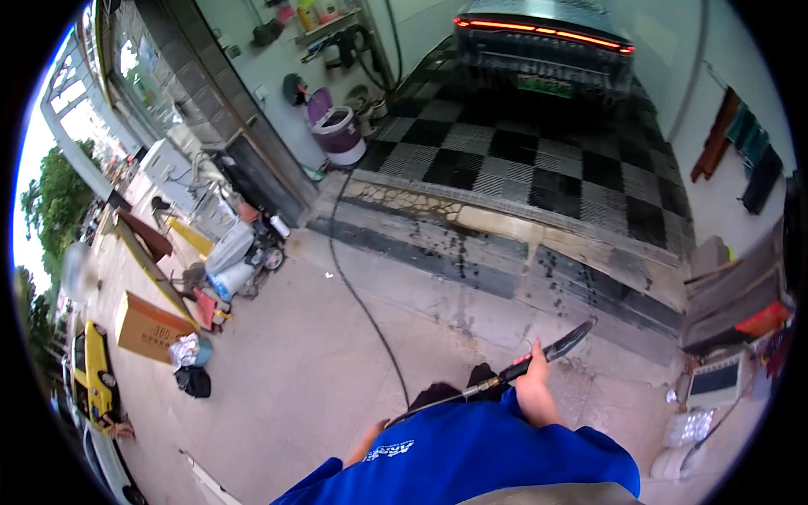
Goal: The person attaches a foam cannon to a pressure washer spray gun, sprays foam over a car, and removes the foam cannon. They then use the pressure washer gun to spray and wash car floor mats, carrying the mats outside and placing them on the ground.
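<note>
My right hand point(532, 380) is wrapped round a black pressure-washer spray gun point(562, 343), which slants up to the right in front of me. A brass-coloured fitting point(481, 386) joins its back end to a thin hose. Low at my left side, my left hand point(379, 427) is beside that hose; its fingers are mostly hidden, so its grip cannot be made out. The black hose point(360, 296) trails over the paving toward the garage bay.
A wet car point(547, 50) with lit red tail lights stands on a checkered floor point(505, 156) beyond a step point(438, 261). A purple-and-white bucket point(338, 139) is by the doorway. Left are equipment and a cardboard box point(150, 326); right, cloths point(747, 139) hang above stacked items.
</note>
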Tool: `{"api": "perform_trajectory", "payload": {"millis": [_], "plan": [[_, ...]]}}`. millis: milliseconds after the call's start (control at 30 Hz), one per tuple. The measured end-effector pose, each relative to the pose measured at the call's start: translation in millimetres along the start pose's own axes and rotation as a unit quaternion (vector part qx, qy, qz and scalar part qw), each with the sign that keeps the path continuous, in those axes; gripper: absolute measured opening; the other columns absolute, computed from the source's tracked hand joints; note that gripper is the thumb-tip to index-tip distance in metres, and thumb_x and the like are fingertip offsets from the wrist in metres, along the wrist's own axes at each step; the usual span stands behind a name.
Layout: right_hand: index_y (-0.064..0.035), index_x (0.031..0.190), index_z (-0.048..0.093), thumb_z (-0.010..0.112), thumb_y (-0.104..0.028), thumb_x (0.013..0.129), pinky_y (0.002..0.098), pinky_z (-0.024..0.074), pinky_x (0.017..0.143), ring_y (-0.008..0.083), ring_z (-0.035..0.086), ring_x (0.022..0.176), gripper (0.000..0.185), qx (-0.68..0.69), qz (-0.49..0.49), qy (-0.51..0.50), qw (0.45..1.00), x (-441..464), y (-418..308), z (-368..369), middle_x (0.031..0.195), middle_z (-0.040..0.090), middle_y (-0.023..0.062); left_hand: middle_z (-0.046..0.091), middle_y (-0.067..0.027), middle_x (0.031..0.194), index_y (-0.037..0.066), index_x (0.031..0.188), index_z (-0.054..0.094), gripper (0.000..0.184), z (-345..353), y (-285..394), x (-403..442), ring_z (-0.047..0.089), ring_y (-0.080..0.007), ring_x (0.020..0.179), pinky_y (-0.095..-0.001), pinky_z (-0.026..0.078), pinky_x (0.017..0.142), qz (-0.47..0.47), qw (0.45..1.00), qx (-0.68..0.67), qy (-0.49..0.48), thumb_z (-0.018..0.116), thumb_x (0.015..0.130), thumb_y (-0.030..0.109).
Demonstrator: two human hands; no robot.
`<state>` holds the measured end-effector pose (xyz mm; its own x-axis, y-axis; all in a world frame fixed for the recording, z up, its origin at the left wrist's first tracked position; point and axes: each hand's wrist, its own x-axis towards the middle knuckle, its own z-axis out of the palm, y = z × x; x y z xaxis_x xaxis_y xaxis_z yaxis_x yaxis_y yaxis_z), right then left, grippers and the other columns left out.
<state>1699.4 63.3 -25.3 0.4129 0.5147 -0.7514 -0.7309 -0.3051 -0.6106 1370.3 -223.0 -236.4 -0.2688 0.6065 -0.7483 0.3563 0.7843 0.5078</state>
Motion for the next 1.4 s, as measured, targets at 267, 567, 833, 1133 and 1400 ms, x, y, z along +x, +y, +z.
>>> {"api": "perform_trajectory", "payload": {"millis": [267,567,833,1133,1400], "plan": [[-0.0104,0.078,0.046,0.064,-0.026,0.085,0.029,0.044,0.057,0.0117,0.043,0.054,0.024,-0.044,-0.004,-0.204,0.978,46.8,-32.7,267.8,0.061,0.044,0.0003,0.055,-0.0183,0.12,0.006,0.129,0.045,0.07,-111.8,217.1,89.5,0.054,-0.0291,0.11,-0.0362,0.042,0.094,0.025,0.985,0.074,-0.156,0.07,0.07,0.033],[-0.009,0.088,0.052,0.056,-0.029,0.089,0.0281,0.0445,0.075,0.0135,0.052,0.075,0.02,-0.177,0.168,-0.539,0.806,49.0,-13.0,513.9,0.077,0.052,0.0014,0.058,-0.0115,0.112,-0.001,0.129,0.04,0.055,-294.6,652.5,217.3,0.055,-0.0164,0.102,-0.028,0.043,0.087,0.394,0.872,-0.287,-0.046,0.058,0.088,0.03],[-0.0064,0.117,0.051,0.06,-0.042,0.085,0.0276,0.0379,0.089,0.0122,0.046,0.105,0.049,-0.472,0.089,-0.632,0.608,70.9,-49.5,690.2,0.112,0.053,0.0038,0.05,0.0027,0.07,0.0,0.099,0.053,0.038,-414.9,779.0,280.2,0.048,-0.0052,0.061,-0.0206,0.039,0.055,0.275,0.889,-0.363,-0.041,0.074,0.07,0.01],[-0.001,0.117,0.05,0.066,-0.027,0.081,0.0291,0.0432,0.088,0.0166,0.055,0.1,0.047,-0.552,0.08,-0.694,0.454,248.9,-86.2,921.0,0.111,0.057,0.0114,0.063,-0.0059,0.091,-0.002,0.103,0.055,0.049,-522.3,889.0,373.6,0.06,-0.0134,0.079,-0.0261,0.048,0.073,0.22,0.85,-0.457,0.144,0.079,0.061,0.005],[0.0005,0.106,0.056,0.058,-0.017,0.088,0.0246,0.0449,0.079,0.0117,0.057,0.087,0.026,-0.553,-0.109,-0.564,0.604,354.3,-146.7,1127.8,0.092,0.062,0.0059,0.06,0.0001,0.091,-0.002,0.106,0.055,0.046,-613.7,1013.4,472.5,0.051,-0.0073,0.078,-0.0209,0.041,0.073,0.127,0.869,-0.404,0.256,0.075,0.065,0.005]]}}
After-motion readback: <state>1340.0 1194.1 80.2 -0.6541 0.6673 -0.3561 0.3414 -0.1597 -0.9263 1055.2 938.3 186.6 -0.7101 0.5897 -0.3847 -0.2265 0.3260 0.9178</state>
